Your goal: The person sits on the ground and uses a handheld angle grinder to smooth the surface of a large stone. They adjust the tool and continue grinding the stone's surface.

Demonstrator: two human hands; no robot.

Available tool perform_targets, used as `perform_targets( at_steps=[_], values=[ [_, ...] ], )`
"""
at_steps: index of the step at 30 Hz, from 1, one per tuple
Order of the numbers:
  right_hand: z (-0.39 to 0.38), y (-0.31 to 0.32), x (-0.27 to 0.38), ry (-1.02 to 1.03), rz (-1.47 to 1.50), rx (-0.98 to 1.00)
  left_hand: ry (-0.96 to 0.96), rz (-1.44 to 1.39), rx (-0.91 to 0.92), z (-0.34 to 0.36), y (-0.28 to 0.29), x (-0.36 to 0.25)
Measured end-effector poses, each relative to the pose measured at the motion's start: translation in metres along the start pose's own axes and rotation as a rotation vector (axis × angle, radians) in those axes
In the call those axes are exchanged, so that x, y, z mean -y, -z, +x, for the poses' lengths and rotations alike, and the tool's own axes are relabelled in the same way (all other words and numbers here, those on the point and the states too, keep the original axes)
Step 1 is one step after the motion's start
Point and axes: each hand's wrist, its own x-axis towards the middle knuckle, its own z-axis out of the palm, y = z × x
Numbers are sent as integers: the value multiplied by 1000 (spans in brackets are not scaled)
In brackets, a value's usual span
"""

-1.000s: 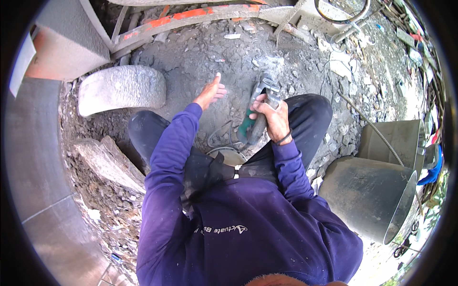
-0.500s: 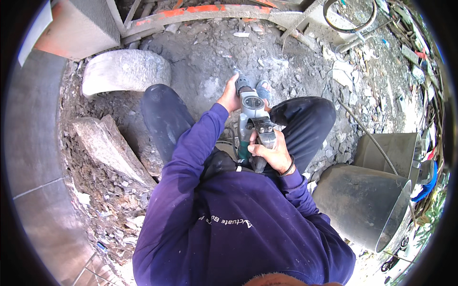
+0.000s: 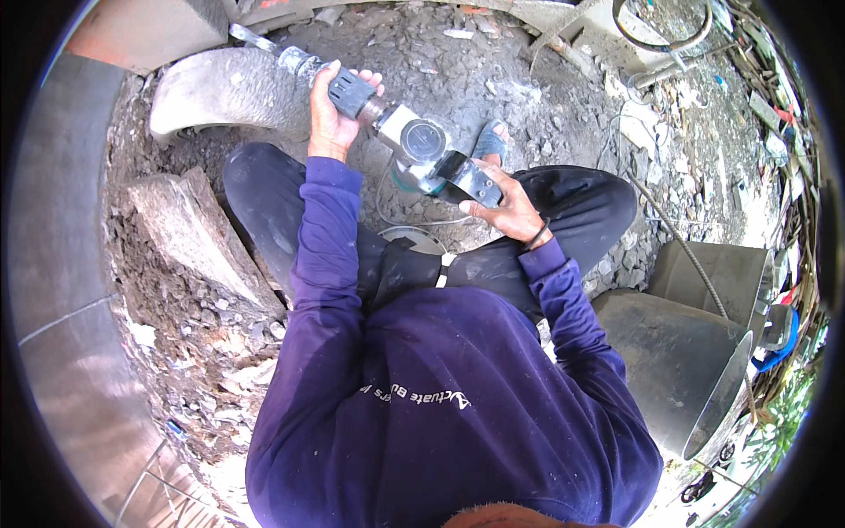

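Grey power tool (image 3: 407,132), left fingers (image 3: 325,81) round its nose, right fingers (image 3: 478,209) round its rear, pale curved block (image 3: 207,92) near bit (image 3: 252,37).

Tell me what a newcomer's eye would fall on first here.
Probably the power tool at upper centre, its front in the left hand, its rear in the right hand, its bit toward the upper left. Then perhaps the purple top across the lower middle and the dark cylinder lying at right.

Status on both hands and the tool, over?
Left hand gripping power tool near front. Right hand holding its rear. Bit points forward-left; pale curved block close by, contact unclear.
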Motion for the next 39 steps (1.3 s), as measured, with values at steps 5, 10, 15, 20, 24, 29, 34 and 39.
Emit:
perform_targets(
  at_steps=[5,10,15,20,24,29,34,39],
  values=[
    [27,-6,-105,-293,-446,24,-227,246,-42,-6,-4,36],
    [46,-22,-91,-404,-663,138,-390,703,-48,0,2,82],
    [54,-31,-85,-370,-683,105,-288,969,-1,0,36,114],
    [72,-30,-73,-234,-504,-210,-219,1047,36,-11,54,136],
    [86,-27,-50,-128,-252,-433,-199,1095,56,-19,53,125],
    [102,-21,-5,8,-26,-375,-258,1160,88,-30,62,119],
    [124,-24,53,308,-208,-182,-267,1199,72,-55,52,105],
    [147,-42,93,542,-413,36,-315,1206,69,-70,64,94]
  ],
)
